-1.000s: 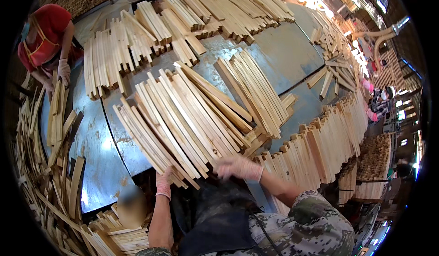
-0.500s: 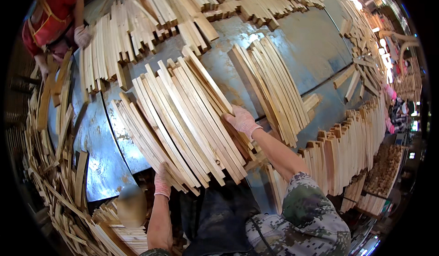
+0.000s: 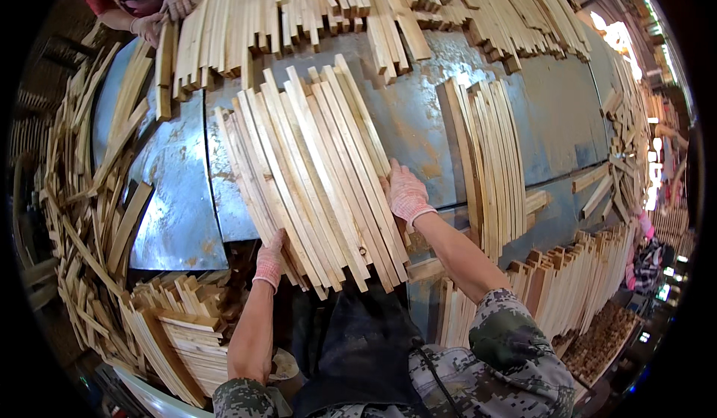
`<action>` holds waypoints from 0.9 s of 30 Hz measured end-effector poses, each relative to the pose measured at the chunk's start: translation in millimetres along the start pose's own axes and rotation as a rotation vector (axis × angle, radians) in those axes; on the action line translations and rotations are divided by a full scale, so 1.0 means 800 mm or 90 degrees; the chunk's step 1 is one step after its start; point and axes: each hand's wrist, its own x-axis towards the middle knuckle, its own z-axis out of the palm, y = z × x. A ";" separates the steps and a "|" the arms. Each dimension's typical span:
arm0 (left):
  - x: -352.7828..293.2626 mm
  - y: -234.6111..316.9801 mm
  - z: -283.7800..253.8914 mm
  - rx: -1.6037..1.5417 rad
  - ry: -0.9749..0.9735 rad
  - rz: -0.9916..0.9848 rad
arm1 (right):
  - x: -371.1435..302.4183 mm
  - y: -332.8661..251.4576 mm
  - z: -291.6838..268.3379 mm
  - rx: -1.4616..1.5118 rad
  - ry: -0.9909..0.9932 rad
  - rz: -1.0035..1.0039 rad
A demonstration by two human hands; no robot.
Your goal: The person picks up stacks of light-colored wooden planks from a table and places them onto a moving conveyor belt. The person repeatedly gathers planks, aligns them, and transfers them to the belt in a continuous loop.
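A fanned batch of pale wooden slats (image 3: 314,172) lies on a grey metal table (image 3: 175,209), slanting from upper right to lower left. My left hand (image 3: 270,260), in a pink knitted glove, presses against the batch's lower left edge. My right hand (image 3: 405,192), gloved the same way, lies flat against the batch's right side. The two hands squeeze the slats between them. A second neat bundle of slats (image 3: 489,157) lies to the right of my right hand.
More slat piles (image 3: 314,7) cover the far side of the table, where another person's gloved hands (image 3: 160,11) touch slats at the upper left. Loose slats (image 3: 82,194) heap at the left, stacked ones (image 3: 179,328) at the lower left, upright ones (image 3: 575,284) at the right.
The batch has been gathered tighter and now lies more upright in view. My right hand moved from the batch's near end to its right side. The view tilted downward.
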 end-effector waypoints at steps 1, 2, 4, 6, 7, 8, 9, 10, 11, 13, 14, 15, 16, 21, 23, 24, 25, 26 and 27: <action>-0.003 0.004 -0.002 0.030 -0.012 0.014 | 0.002 0.003 0.003 -0.010 0.002 -0.010; -0.009 0.006 -0.005 0.061 -0.023 0.027 | 0.002 0.008 0.005 -0.019 0.004 -0.020; -0.002 0.004 -0.014 0.077 -0.013 0.033 | 0.001 0.010 -0.009 0.002 -0.028 -0.042; 0.003 0.000 -0.021 0.071 -0.001 0.018 | 0.011 0.030 -0.001 0.014 -0.016 -0.096; -0.004 0.010 -0.019 0.066 0.030 -0.003 | 0.013 0.036 -0.005 0.032 0.010 -0.130; -0.009 0.021 -0.017 0.025 0.037 -0.025 | 0.020 0.046 -0.007 0.074 0.059 -0.162; -0.004 0.016 -0.024 -0.044 0.024 -0.030 | 0.027 0.055 -0.010 0.118 0.104 -0.195; -0.004 0.024 -0.022 -0.110 0.008 -0.033 | 0.038 0.066 -0.008 0.163 0.151 -0.222; -0.008 0.028 -0.021 -0.193 -0.034 -0.038 | 0.051 0.074 -0.001 0.243 0.186 -0.223; -0.001 0.034 -0.011 -0.288 -0.039 -0.043 | 0.068 0.082 0.022 0.407 0.253 -0.218; 0.004 0.035 -0.005 -0.334 -0.041 -0.045 | 0.068 0.078 0.041 0.370 0.270 -0.234; 0.007 0.038 0.007 -0.261 0.022 -0.034 | 0.059 0.054 0.057 0.332 0.284 -0.251; 0.010 0.036 0.008 -0.246 0.038 -0.056 | 0.049 0.039 0.062 0.294 0.299 -0.270; 0.003 0.028 0.003 -0.175 0.032 -0.097 | 0.034 0.044 0.058 0.718 0.065 -0.171; 0.001 0.011 -0.005 -0.151 0.021 -0.078 | 0.020 0.046 0.059 0.730 0.052 -0.106; -0.005 0.003 -0.008 -0.189 -0.014 -0.077 | 0.009 0.047 0.063 0.735 0.043 -0.074; -0.012 -0.004 -0.012 -0.225 -0.049 -0.078 | -0.002 0.055 0.072 0.717 -0.018 -0.044; -0.018 -0.011 -0.016 -0.260 -0.088 -0.076 | -0.007 0.069 0.084 0.697 -0.075 -0.015; -0.007 -0.026 -0.031 -0.247 -0.141 -0.040 | 0.001 0.070 0.087 0.676 -0.129 0.005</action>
